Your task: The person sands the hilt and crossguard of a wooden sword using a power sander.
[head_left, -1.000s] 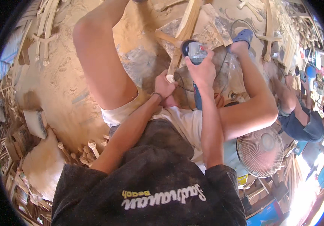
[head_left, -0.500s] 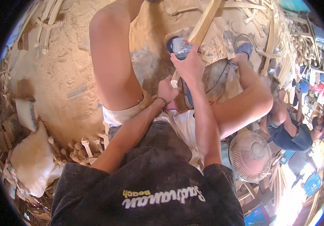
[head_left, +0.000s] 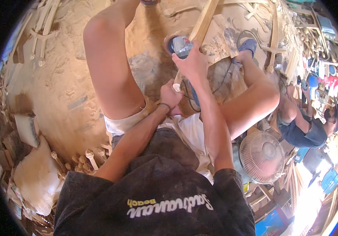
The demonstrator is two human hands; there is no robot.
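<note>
My left hand (head_left: 171, 95) is closed around the grip of a wooden sword (head_left: 205, 23), close to its pale knobbed end. The blade slants up and away to the right between my spread legs. My right hand (head_left: 193, 65) grips an angle grinder (head_left: 182, 47) by its grey head, with the round disc turned to the left. Part of the grinder's blue body shows below that hand. The grinder lies against the sword near its middle; my hand hides the exact contact.
Other wooden swords (head_left: 273, 47) lie on the dusty ground at right and far left. A fan (head_left: 262, 156) stands by my right thigh. A cord (head_left: 226, 76) runs beside the grinder. Beyond sits another person (head_left: 304, 128). Knobbed wooden pieces (head_left: 91, 157) and a sack (head_left: 35, 177) lie at left.
The view has shifted slightly, so most things sit a little farther left. Both hands keep their holds, with the grinder still against the sword.
</note>
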